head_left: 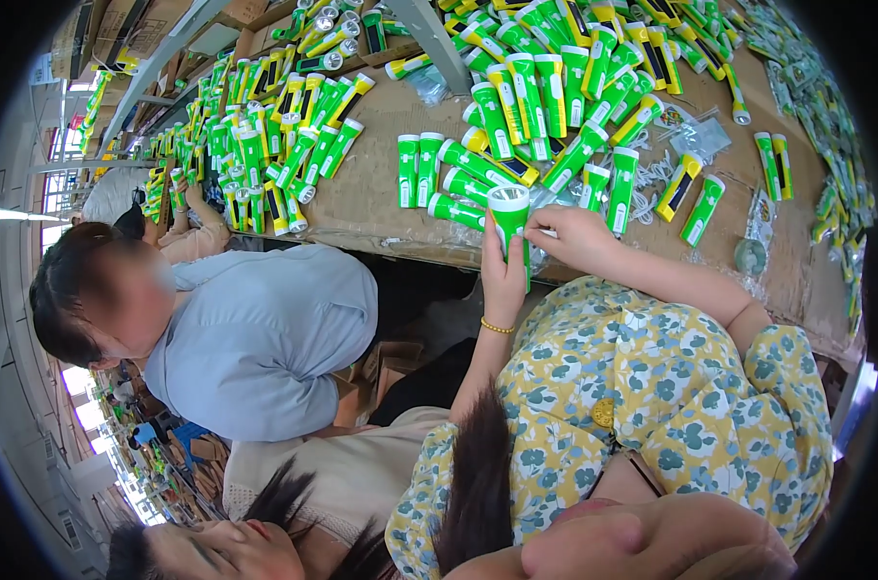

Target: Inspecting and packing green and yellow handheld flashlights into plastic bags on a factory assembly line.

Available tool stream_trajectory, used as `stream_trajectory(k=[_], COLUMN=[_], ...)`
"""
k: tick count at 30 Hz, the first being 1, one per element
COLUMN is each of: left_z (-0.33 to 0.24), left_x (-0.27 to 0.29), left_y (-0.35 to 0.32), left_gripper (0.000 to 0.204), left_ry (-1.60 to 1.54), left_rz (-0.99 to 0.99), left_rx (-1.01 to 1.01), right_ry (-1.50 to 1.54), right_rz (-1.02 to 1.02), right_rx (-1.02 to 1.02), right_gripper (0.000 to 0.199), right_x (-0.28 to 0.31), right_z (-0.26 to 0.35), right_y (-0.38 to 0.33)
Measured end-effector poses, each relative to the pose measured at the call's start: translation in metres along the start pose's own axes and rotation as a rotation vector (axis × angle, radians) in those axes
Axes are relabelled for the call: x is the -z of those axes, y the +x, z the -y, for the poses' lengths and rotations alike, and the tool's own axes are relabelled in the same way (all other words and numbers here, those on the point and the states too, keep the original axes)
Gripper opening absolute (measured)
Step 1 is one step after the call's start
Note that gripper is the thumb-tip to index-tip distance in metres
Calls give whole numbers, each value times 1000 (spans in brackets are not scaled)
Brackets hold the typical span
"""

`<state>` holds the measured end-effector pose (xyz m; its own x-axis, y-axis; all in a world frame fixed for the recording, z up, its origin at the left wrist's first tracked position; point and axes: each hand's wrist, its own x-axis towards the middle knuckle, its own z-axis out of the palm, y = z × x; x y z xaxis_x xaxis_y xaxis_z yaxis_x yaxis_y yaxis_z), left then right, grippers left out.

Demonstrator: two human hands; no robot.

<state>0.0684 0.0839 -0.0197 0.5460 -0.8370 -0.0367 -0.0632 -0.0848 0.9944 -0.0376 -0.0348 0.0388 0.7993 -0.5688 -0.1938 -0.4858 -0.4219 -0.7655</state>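
Observation:
A green flashlight (509,200) with a white rim and a silver reflector stands upright in my left hand (503,275), its lens end up. My left fingers are wrapped round its body, and a yellow bead bracelet sits on that wrist. From the right, my right hand (576,238) reaches in with bent fingers, thumb and fingertips pressed together against the flashlight's side. Just beyond my hands lie several green flashlights (471,186) in a loose pile. A yellow and black flashlight (678,188) and a green one (703,210) rest right of my right hand.
Cardboard (381,208) covers the table. Big heaps of flashlights (250,145) spread to the far left and far middle. White cables (651,184) and clear plastic bags (700,138) lie nearby; packed pieces (816,126) line the right edge. A metal post (429,43) rises behind. Co-workers (255,338) sit at left.

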Motion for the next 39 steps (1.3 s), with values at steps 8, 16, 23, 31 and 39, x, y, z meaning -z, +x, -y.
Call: stream_trajectory(k=[8,16,23,31,39], left_z=[-8,-3,0,-3,-8], left_x=[-5,-6,-2,-4,2], left_y=[-7,-6,0,1,8], left_gripper=[53,52,54,60,70], left_ry=[348,-196,-153,240,394], left_rz=[-231,-131,-86,-146,-117], left_rx=[-242,-15,-28,-119,-165], right_ry=[24,167,51,91,-52], right_rz=[101,103,110,87,64], right_rx=[-25,29,6,16,11], right_gripper=[28,30,29,23,20], right_x=[5,13,17,10,6], right_z=[-4,-7,5,-4,-3], right_y=[8,10,9,5,2])
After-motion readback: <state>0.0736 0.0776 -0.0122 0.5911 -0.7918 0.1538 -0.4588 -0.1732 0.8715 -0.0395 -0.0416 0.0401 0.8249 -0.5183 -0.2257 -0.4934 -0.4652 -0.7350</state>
